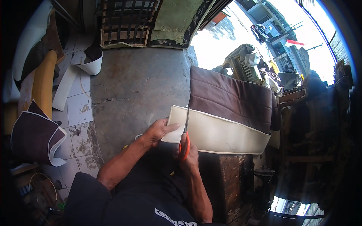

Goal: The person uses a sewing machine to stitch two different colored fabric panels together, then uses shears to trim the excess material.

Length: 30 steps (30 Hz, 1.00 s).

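My left hand [155,132] grips the left end of a cream upholstery panel [226,132], thumb on top and fingers underneath. In my right hand [189,157] is a pair of scissors [185,146] with orange handles. Their blades point away from me and lie across the cream panel, close to its left end. Whether the blades are fully closed is hard to make out. A dark brown stitched cover [233,98] adjoins the far edge of the cream panel and stretches to the right.
A wooden block or bench [233,177] stands below the panel at right. Brown and cream cover pieces [34,135] lie at left, near a yellow foam roll [44,84]. A webbed frame [126,32] leans at the back. Beyond the grey concrete floor [135,83] is a bright outdoor area.
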Each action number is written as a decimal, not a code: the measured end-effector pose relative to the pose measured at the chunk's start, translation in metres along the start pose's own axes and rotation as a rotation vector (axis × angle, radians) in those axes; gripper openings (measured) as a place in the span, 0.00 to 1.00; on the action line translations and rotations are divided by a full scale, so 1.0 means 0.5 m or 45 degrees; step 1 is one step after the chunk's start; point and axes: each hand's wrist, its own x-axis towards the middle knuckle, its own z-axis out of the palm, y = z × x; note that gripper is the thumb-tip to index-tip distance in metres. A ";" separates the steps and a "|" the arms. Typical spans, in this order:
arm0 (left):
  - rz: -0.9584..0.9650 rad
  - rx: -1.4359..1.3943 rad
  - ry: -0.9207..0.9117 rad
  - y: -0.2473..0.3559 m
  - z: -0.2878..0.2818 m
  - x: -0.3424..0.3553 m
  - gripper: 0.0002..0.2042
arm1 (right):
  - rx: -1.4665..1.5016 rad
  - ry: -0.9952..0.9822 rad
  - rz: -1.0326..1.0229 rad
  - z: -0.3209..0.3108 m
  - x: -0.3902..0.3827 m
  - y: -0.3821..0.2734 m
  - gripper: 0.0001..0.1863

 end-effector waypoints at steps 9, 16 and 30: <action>-0.061 0.014 0.001 0.014 -0.001 -0.013 0.15 | 0.057 -0.030 -0.063 0.008 0.016 -0.014 0.23; 0.125 0.332 0.239 -0.001 -0.165 0.001 0.20 | 0.213 -0.098 -0.153 -0.046 -0.051 0.016 0.17; -0.073 0.191 -0.100 -0.046 0.033 0.090 0.28 | -1.332 1.725 -0.120 -0.621 -0.331 0.247 0.21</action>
